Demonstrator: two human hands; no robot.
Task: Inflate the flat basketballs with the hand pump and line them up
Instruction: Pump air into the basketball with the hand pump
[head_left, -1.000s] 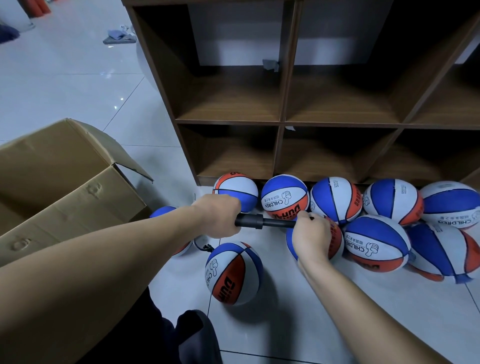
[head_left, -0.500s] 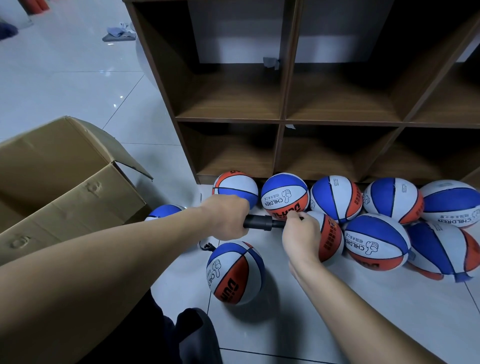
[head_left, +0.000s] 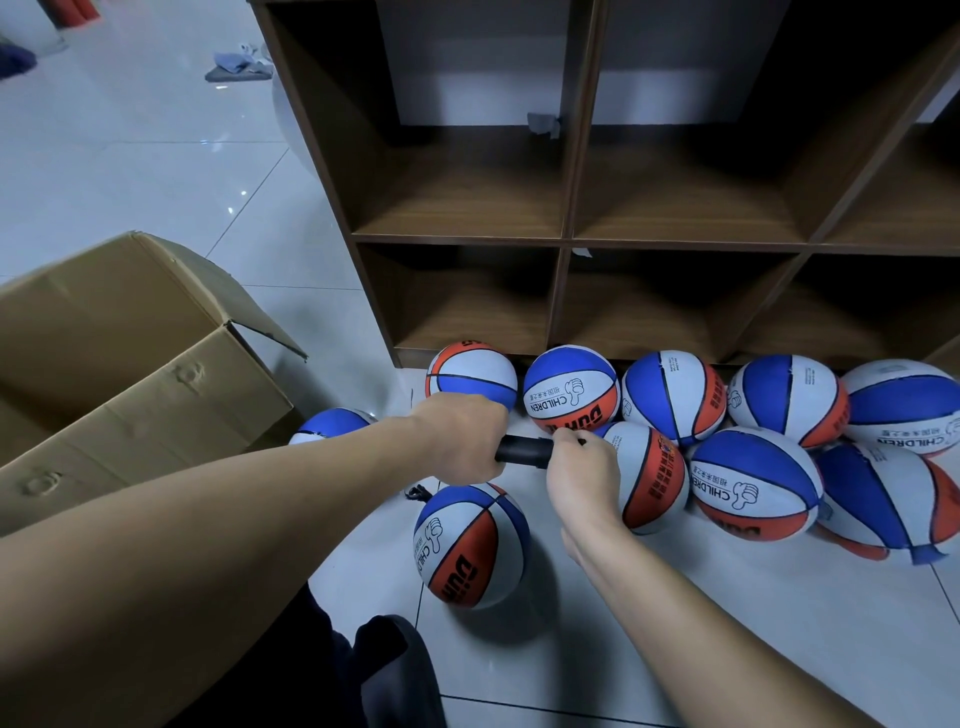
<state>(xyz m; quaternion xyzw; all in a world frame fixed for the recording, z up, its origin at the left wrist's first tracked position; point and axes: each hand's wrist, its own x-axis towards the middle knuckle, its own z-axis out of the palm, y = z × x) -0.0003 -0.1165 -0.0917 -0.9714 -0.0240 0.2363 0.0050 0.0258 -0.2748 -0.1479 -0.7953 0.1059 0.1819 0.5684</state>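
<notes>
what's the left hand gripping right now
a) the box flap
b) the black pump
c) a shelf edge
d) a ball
b: the left hand is curled round the black pump, held level above the floor, with the right hand at its other end against a ball.

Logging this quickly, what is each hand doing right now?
Left hand: grips the black cylindrical hand pump.
Right hand: pinches the pump's far end.
</notes>
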